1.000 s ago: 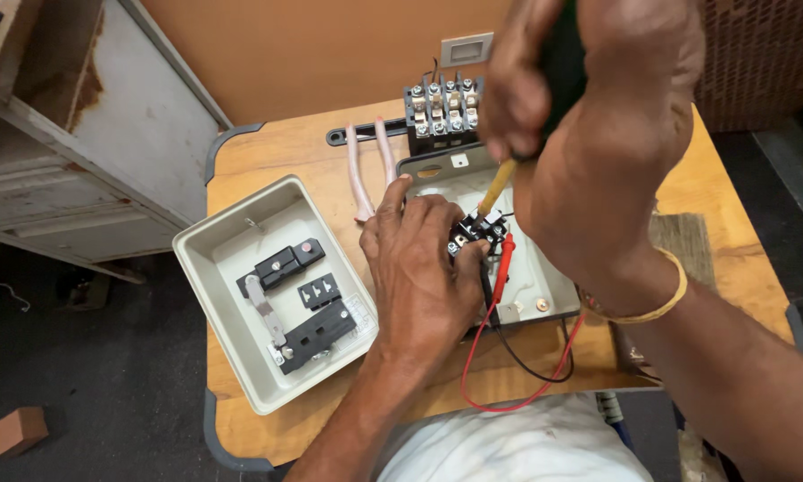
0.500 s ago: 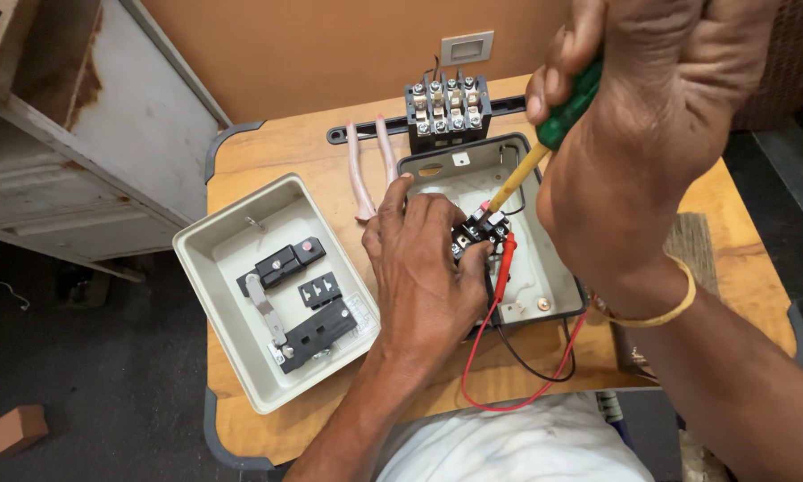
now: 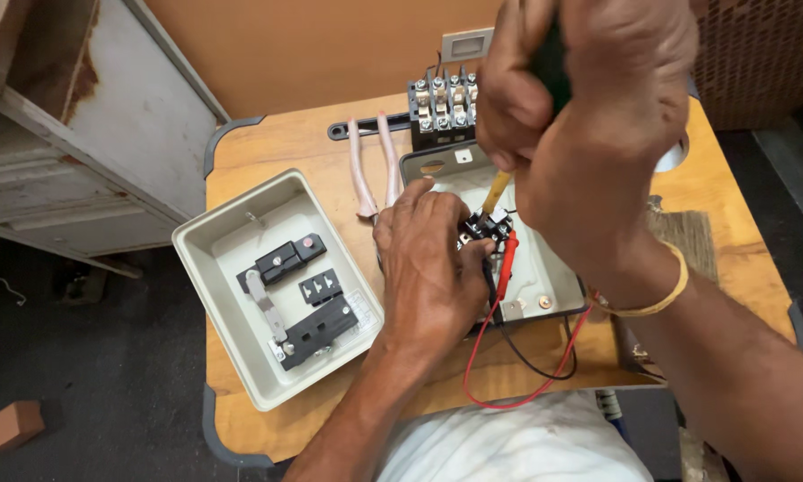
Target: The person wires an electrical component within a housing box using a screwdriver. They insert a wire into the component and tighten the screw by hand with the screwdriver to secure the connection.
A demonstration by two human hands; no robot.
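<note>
In the head view, the right hand was wrapped tight around the dark handle of a screwdriver, whose yellow shaft came down onto a small black terminal block inside the open grey box. The left hand lay just left of that block, its fingers curled to pinch and steady it. Red and black wires ran from the block over the near edge of the box. The step in hand looked like turning a terminal screw; the next move would call for keeping the tip seated in the screw head and the block held firm. Left of the box lay its cream cover, face up, with black parts inside. Behind the box stood a contactor and pink-handled pliers. All sat on a wooden desk; beyond it were an orange wall and, to the left, a worn grey cabinet on a dark floor.
</note>
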